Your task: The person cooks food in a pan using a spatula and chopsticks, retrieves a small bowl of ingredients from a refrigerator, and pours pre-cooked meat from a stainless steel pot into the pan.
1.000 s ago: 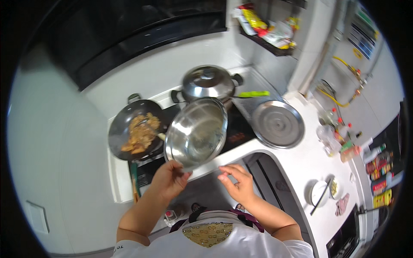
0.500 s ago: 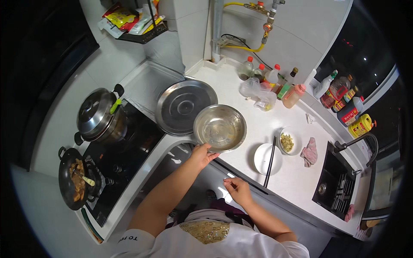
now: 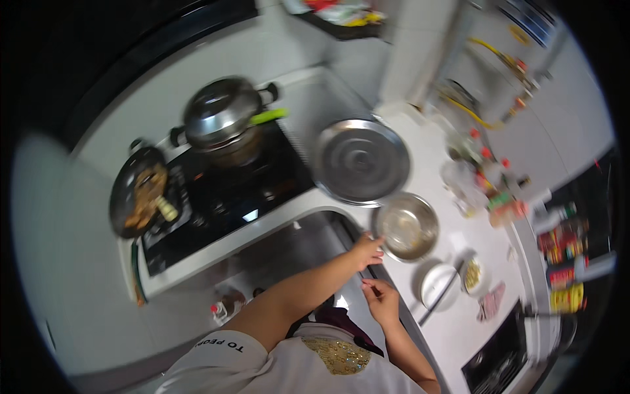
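well, the left hand (image 3: 365, 253) is hanging by the steel bowl (image 3: 408, 228), grasping or released, i cannot tell; the right hand (image 3: 382, 302) is hanging loosely released.

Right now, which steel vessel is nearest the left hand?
The basin, its near rim right by the left hand; the wide round tray and lidded pot sit farther off.
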